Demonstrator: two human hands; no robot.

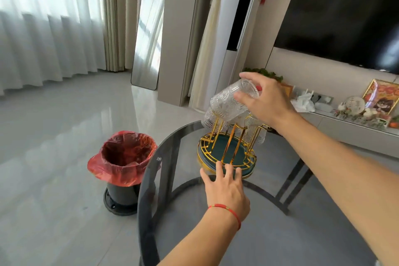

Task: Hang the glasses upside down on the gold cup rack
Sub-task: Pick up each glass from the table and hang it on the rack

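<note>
The gold cup rack (226, 153) with a dark green tray base stands on the round smoked-glass table (269, 211). My right hand (263, 101) grips a clear patterned glass (231, 101) by its base, tilted mouth-down over one of the rack's upper gold arms. Other clear glasses hang upside down on the rack: one at the back left (210, 120), one at the right (257, 129). My left hand (224, 188) rests with spread fingertips against the near rim of the rack's base, holding nothing.
A black bin with a red bag (124, 157) stands on the floor left of the table. Behind the table runs a low TV shelf (345, 125) with ornaments, below a dark screen. A mirror (149, 28) leans on the wall by the curtains.
</note>
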